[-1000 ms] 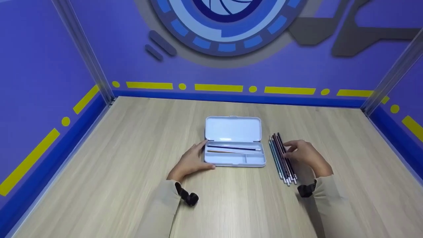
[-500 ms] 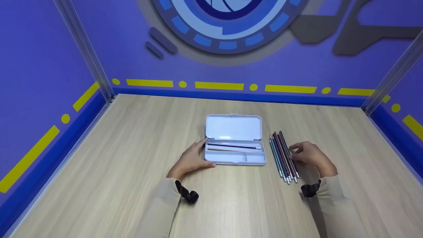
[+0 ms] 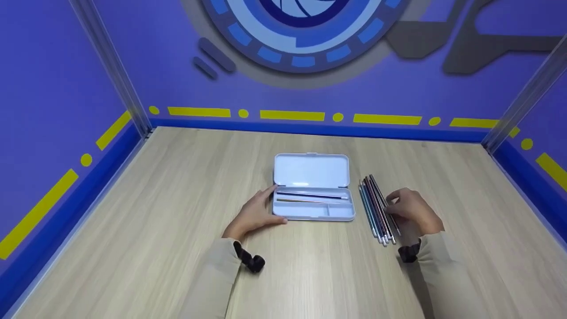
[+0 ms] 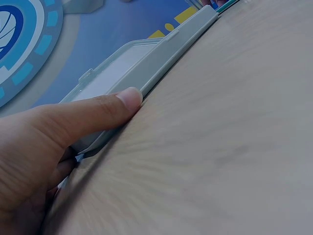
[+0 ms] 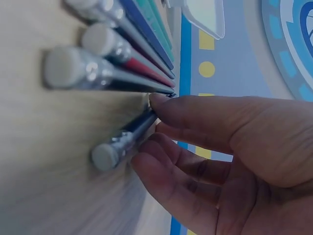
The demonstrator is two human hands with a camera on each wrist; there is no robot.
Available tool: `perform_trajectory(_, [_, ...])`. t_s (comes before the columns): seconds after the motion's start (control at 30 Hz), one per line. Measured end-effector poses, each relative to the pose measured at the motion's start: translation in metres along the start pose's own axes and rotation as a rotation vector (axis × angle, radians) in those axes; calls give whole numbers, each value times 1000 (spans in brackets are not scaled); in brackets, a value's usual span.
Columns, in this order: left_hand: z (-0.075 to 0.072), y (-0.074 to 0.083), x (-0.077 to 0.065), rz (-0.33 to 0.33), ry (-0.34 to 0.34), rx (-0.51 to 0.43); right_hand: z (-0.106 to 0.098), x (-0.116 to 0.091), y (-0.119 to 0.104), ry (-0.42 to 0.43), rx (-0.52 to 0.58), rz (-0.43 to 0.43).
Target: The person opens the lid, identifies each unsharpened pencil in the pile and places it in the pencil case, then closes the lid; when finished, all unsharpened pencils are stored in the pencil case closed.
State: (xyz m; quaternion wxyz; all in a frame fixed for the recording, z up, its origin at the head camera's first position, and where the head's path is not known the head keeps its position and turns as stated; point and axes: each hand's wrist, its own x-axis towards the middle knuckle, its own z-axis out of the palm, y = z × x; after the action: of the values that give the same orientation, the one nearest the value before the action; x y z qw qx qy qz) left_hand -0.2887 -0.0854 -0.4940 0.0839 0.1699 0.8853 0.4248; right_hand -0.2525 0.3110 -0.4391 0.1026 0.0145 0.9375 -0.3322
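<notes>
A white pencil case (image 3: pixel 305 212) lies with its lid raised, holding a dark pencil (image 3: pixel 310 195) and a yellowish-brown one (image 3: pixel 299 201) in its long rear compartment. My left hand (image 3: pixel 254 216) grips the case's left end; its thumb (image 4: pixel 105 113) lies along the front wall in the left wrist view. To the right of the case is a bundle of pencils (image 3: pixel 374 208), teal, reddish and dark, eraser ends toward me. My right hand (image 3: pixel 414 210) pinches a dark pencil (image 5: pixel 131 138) at the bundle's right side. In the right wrist view that pencil's white eraser end sits apart from the others.
A pale wooden table (image 3: pixel 186 186) carries everything. Blue-purple walls (image 3: pixel 248 88) with yellow markings stand behind and at both sides. Black wrist-camera mounts (image 3: pixel 252 262) project from both cuffs. The case also has small front compartments (image 3: pixel 341 212).
My right hand has drawn one dark pencil away from the bundle's right side, its eraser end now swung outward. My left hand keeps its place on the pencil case.
</notes>
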Motion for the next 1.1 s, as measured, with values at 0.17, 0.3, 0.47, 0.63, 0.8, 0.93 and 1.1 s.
perform_trajectory(0.17, [-2,1,0,4,7,2,1,1,-4,1,-20,-7])
perform_trajectory(0.3, [-2,-1,0,-1,6,1,2,1,-6,4,-48,-9])
perform_trajectory(0.47, [-1,-2,1,5,8,6,2,0,-6,8,-48,-4])
perform_trajectory(0.63, [-1,-1,1,13,6,6,-1,2,-2,-7,-35,-9])
perform_trajectory(0.8, [0,0,1,14,6,7,-4,4,-1,-17,-26,-13])
perform_trajectory(0.93, [0,0,1,24,9,12,-6,4,-4,-12,-8,-15])
perform_trajectory(1.1, [0,-1,1,18,9,9,-10,5,-16,0,54,7])
